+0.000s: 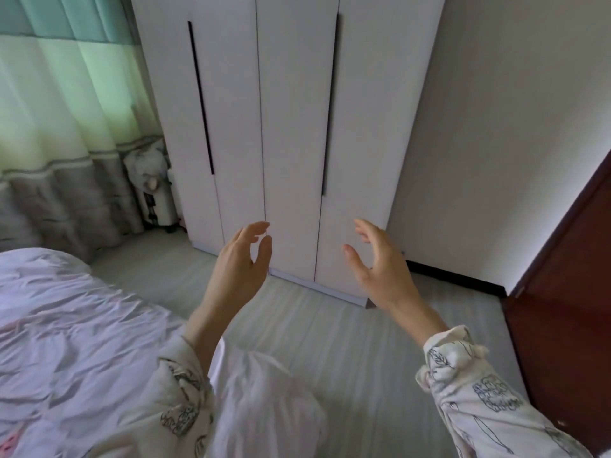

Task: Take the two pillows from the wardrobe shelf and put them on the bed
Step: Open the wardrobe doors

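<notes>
A white wardrobe [291, 110] stands ahead with all its doors closed; two long dark handle slots run down its front. No pillows show, and its shelf is hidden behind the doors. The bed [66, 325], covered in a crumpled pale lilac sheet, fills the lower left. My left hand [239, 262] is raised in front of the wardrobe's lower middle, fingers apart and empty. Level with it to the right, my right hand [380, 262] is also spread and holds nothing. Neither hand touches the doors.
Green and grey curtains [66, 110] hang at the left, with a small white heater [155, 190] between them and the wardrobe. A dark red-brown door [568, 292] stands at the right edge. Pale floor [347, 342] lies between bed and wardrobe.
</notes>
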A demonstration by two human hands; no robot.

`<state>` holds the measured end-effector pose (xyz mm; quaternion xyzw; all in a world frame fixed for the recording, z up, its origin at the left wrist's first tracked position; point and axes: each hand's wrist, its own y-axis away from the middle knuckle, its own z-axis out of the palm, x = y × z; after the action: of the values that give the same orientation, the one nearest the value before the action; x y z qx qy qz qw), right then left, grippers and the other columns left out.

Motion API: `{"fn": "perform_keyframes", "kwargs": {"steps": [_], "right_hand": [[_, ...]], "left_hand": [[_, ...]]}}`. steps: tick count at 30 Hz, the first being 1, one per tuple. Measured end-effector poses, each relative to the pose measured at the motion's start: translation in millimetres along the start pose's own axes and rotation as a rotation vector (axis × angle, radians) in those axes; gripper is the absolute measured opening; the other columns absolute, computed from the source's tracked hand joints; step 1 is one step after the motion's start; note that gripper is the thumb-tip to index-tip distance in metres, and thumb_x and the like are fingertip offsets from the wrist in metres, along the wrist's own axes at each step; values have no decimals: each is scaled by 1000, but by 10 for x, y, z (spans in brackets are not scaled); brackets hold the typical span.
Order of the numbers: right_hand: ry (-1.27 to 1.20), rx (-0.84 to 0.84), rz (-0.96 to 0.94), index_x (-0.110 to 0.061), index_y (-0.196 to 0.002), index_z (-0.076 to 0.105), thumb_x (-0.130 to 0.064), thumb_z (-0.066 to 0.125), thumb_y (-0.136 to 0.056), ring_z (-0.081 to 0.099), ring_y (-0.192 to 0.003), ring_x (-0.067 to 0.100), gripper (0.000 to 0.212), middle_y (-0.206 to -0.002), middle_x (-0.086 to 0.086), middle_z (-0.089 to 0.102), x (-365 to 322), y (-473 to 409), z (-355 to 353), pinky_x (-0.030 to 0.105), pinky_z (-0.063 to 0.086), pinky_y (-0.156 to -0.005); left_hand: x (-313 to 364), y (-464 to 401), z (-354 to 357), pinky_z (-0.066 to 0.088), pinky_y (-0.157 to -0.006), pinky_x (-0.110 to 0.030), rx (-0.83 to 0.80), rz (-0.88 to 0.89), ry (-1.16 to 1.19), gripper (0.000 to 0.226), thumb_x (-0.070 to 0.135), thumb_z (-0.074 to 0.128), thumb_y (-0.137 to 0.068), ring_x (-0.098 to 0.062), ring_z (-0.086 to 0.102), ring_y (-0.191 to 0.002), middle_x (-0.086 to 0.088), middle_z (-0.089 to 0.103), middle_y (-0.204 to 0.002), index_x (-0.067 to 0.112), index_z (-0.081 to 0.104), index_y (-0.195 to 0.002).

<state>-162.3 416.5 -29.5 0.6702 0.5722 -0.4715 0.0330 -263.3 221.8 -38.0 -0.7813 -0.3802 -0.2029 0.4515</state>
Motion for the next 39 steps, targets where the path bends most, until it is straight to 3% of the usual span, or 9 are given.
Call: {"fn": "perform_keyframes", "kwargs": {"steps": [5, 15, 19, 24, 33, 39], "right_hand": [[-19, -17, -28, -25, -136, 40, -47, 48, -86, 46, -121, 8, 55, -132, -4, 51, 701, -1022, 52, 25, 33, -98], [-122, -170, -171, -24, -138, 39, -38, 53, -91, 45, -123, 9, 51, -133, -4, 51, 1820, -3211, 400, 24, 33, -101], [-127, -245, -231, -24, -138, 38, -38, 53, -91, 46, -123, 13, 51, -134, -3, 51, 2013, -3980, 813, 30, 35, -102], [-95, -336, -347, -24, -139, 37, -39, 51, -91, 45, -123, 14, 52, -135, -2, 50, 2169, -4839, 1509, 25, 31, -97], [-80, -363, -465, -20, -140, 38, -34, 54, -91, 45, -126, 18, 53, -136, 2, 50, 1939, -6733, 3113, 32, 34, -104], [-30, -339, -527, -14, -139, 39, -28, 55, -91, 43, -127, 22, 52, -138, 7, 48, 1826, -7931, 3940, 32, 33, -104]], "left_hand": [[-145, -886, 758, 41, -90, -28, -28, 7, -23, 34, 25, 43, -95, -15, 55, -108, -2, 60, -124, 15, 51, -126], [-663, -2575, 1852, 45, -92, -33, 109, -98, -100, 33, 25, 44, -94, -16, 58, -106, -2, 60, -122, 16, 52, -125], [-1080, -3138, 1889, 43, -87, -29, 178, -170, -175, 32, 23, 47, -94, -13, 58, -100, -2, 62, -120, 15, 53, -124], [-1750, -3699, 1831, 43, -86, -29, 239, -250, -243, 30, 19, 47, -94, -15, 58, -98, -6, 62, -120, 12, 55, -123], [-3244, -5439, 1437, 45, -88, -31, 238, -315, -258, 32, 25, 47, -94, -15, 58, -98, -6, 62, -116, 17, 54, -125], [-4207, -6416, 1178, 41, -79, -25, 246, -358, -277, 32, 26, 47, -94, -10, 57, -89, -3, 62, -117, 26, 54, -125]]}}
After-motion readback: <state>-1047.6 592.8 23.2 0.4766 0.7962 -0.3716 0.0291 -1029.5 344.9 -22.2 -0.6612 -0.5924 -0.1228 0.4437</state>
